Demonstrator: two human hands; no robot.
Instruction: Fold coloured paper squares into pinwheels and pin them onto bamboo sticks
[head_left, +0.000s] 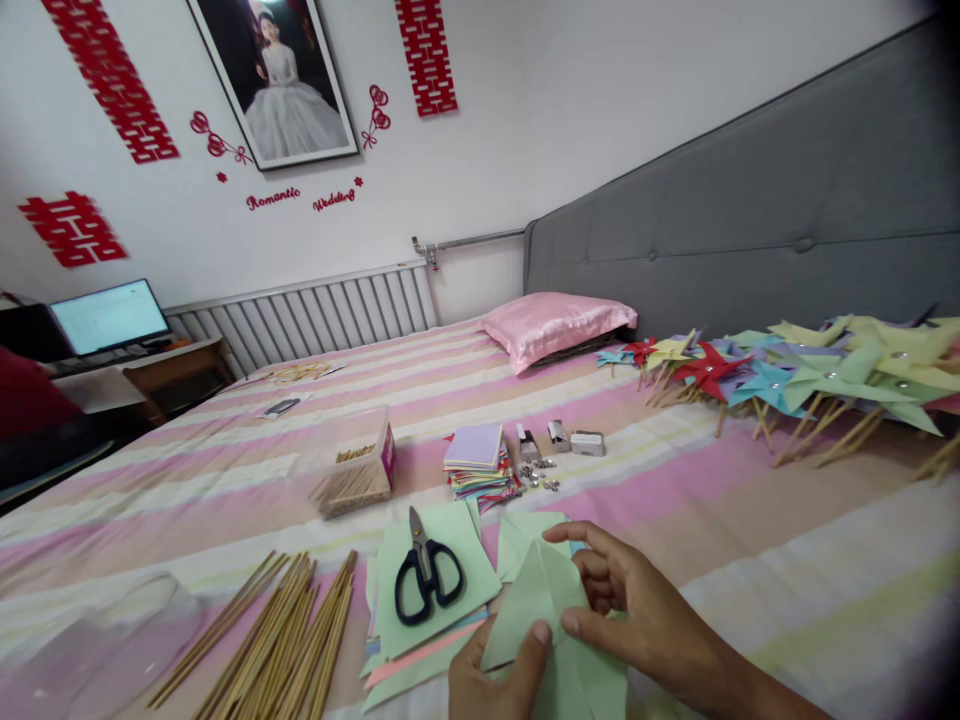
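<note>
Both hands are on a light green paper square with cuts and creases in it. My left hand pinches its lower left part between thumb and fingers. From the right, my right hand grips the sheet, thumb near its middle and index finger by the top corner. Just beyond lies another green paper piece, partly covered by the held one. To the left, black-handled scissors rest on a stack of green and coloured paper.
Bamboo sticks lie at front left. Further back are a clear box of small sticks, a coloured paper stack, metal pins and small boxes. Finished pinwheels line the right. A pink pillow lies behind.
</note>
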